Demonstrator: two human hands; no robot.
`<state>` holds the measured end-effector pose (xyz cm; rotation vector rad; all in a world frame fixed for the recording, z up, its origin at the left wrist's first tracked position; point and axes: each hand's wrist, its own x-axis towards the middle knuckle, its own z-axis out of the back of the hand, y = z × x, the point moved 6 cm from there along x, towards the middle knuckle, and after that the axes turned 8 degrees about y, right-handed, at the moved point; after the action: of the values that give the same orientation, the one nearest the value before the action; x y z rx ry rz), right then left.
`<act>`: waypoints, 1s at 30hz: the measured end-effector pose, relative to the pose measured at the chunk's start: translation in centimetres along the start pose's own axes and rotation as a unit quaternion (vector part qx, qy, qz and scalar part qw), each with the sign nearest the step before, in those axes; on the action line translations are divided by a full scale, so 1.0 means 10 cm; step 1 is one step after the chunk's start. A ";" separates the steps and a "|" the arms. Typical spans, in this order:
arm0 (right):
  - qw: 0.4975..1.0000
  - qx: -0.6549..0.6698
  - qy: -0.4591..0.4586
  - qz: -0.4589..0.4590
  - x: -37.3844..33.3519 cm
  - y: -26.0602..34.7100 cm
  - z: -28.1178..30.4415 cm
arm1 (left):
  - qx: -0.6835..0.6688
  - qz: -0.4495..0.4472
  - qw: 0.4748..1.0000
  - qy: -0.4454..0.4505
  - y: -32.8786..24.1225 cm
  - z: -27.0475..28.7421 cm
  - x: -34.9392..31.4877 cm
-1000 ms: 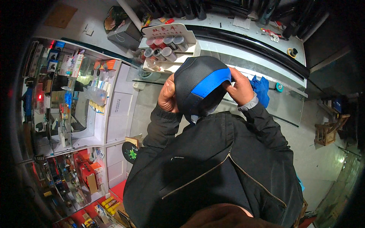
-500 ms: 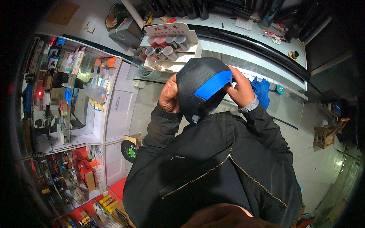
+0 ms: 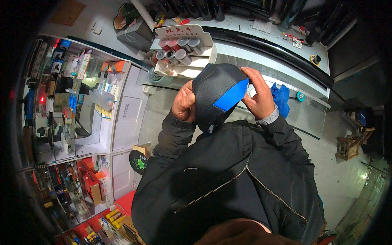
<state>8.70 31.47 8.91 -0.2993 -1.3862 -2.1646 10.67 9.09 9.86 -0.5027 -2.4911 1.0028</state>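
Observation:
Held up in front of my chest is a rounded, stitched piece of black textured leather-like material with a bright blue panel (image 3: 220, 87); I cannot tell exactly what it is. My left hand (image 3: 184, 102) grips its left edge, thumb on the near face and fingers bent behind. At its upper right edge, my right hand (image 3: 260, 94) pinches the rim beside the blue panel, with part of the fingers hidden. Beyond it, below the display stand, lies a glass counter top (image 3: 310, 118). A crumpled blue cloth-like item (image 3: 280, 100) lies on the glass just right of my right hand.
A white tiered stand (image 3: 183, 32) holds several capped jars (image 3: 183, 56). A teal round tape measure (image 3: 300, 96) and a yellow tape roll (image 3: 315, 59) lie at the right. Stocked glass shelves (image 3: 73, 98) stand at the left, and a wooden stool (image 3: 349, 147) at the far right.
The black-and-blue piece has turned slightly in my hands, so less of the blue panel shows. My right hand has shifted a little along its edge.

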 end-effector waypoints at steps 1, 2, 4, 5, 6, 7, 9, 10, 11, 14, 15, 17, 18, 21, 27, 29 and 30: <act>1.000 -0.001 -0.003 0.002 0.00 0.00 0.00 | 0.011 0.004 1.000 0.001 0.00 0.00 0.00; 1.000 -0.001 -0.006 0.003 0.00 0.01 0.00 | 0.014 0.013 1.000 0.002 0.01 0.00 -0.01; 1.000 -0.005 -0.010 0.011 -0.01 0.01 0.00 | 0.032 0.029 0.999 0.002 0.02 0.01 -0.02; 1.000 -0.008 -0.012 0.016 0.00 0.01 0.00 | 0.030 0.033 0.999 0.003 0.02 0.01 -0.02; 1.000 -0.011 -0.013 0.018 0.00 0.01 0.00 | 0.031 0.033 0.999 0.004 0.02 0.01 -0.02; 1.000 -0.012 -0.012 0.021 0.00 0.00 0.00 | 0.031 0.030 0.999 0.013 0.02 0.00 -0.01; 1.000 -0.016 -0.009 0.021 0.00 -0.01 0.00 | 0.026 0.034 0.999 0.017 0.02 -0.01 -0.01; 1.000 -0.014 -0.007 0.020 0.00 -0.01 -0.01 | 0.023 0.030 0.999 0.027 0.02 -0.03 -0.01; 1.000 -0.012 -0.005 0.018 0.00 -0.02 -0.01 | 0.025 0.035 0.999 0.020 0.02 -0.03 -0.01; 1.000 -0.012 -0.002 0.016 -0.01 -0.03 -0.01 | 0.031 0.041 0.999 0.010 0.02 -0.04 -0.02; 1.000 -0.013 0.000 0.014 -0.01 -0.03 -0.02 | 0.032 0.042 0.999 0.008 0.02 -0.04 -0.02; 1.000 -0.014 0.001 0.012 -0.01 -0.04 -0.02 | 0.030 0.042 0.999 0.009 0.02 -0.05 -0.02; 1.000 -0.014 0.002 0.011 -0.01 -0.04 -0.02 | 0.028 0.040 0.999 0.012 0.02 -0.06 -0.01; 1.000 -0.006 0.004 0.008 -0.02 -0.04 -0.02 | 0.025 0.045 0.999 0.018 0.03 -0.08 -0.01; 1.000 -0.012 0.007 0.013 -0.02 -0.02 -0.03 | 0.032 0.032 0.999 0.007 0.02 -0.10 -0.01; 1.000 -0.013 0.009 0.010 -0.03 -0.03 -0.03 | 0.032 0.034 0.999 0.005 0.02 -0.10 -0.01; 1.000 -0.013 0.010 0.008 -0.04 -0.03 -0.03 | 0.028 0.036 0.999 0.005 0.02 -0.10 -0.01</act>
<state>8.87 31.40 8.40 -0.2977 -1.3411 -2.1683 11.26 9.79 10.33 -0.5831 -2.4438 1.0911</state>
